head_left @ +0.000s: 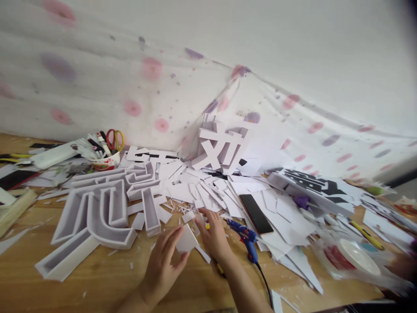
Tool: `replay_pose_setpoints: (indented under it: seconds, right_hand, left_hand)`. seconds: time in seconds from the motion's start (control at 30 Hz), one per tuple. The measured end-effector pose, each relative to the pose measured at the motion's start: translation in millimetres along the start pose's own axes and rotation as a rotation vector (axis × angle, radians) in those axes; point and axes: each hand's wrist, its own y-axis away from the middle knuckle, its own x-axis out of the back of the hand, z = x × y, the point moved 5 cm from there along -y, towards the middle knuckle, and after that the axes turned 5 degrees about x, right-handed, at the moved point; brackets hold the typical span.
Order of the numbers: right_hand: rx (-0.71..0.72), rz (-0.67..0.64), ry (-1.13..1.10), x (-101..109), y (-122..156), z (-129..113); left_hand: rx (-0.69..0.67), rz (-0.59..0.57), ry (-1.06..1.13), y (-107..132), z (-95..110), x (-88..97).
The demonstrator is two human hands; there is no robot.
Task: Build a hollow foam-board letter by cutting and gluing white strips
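Note:
My left hand [164, 258] is closed on a small white board piece [187, 240], pinched between thumb and fingers above the table. Beside it, my right hand [212, 234] is bent over with its fingertips close to the piece's right edge. A small yellow part [207, 226] shows between its thumb and fingers; the rest is hidden. Something dark and yellow lies partly under my right wrist. A blue glue gun [246, 239] with a black cord rests just right of that hand. Hollow white character shells [112, 208] stand open-side up at the left.
White board scraps [208, 191] cover the middle. A black phone [256, 213] lies on them. Behind stands an assembled white character [221, 143]. A cup [106, 161] holds scissors and pens. At the right are a yellow cutter [366, 234], a plastic-wrapped roll [353, 258] and black-faced lettering [312, 187].

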Motion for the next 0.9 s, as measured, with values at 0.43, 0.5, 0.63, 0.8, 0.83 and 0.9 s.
replay_pose_setpoints:
  seconds: [0.43,0.5,0.63,0.8,0.83,0.9]
  right_hand:
    - [0.143,-0.146,-0.388,-59,-35,-86]
    - [0.137,-0.120,-0.358,-67,-40,-87]
    - [0.117,-0.134,-0.174,-82,-43,-86]
    - [0.090,-0.145,-0.024,-96,-44,-88]
    - [0.072,-0.151,-0.008,-98,-44,-88]
    - [0.039,-0.168,0.005,-101,-44,-87]
  left_hand:
    - [0.478,-0.184,0.015,-61,-83,90.3]
    - [0.554,-0.174,-0.028,-77,-107,107.6]
    - [0.620,-0.142,0.046,-101,-150,118.6]
    - [0.645,-0.346,-0.120,-110,-171,101.9]
    - [0.630,-0.389,-0.163,-111,-170,99.7]
    - [0.597,-0.467,-0.227,-113,-166,97.3]
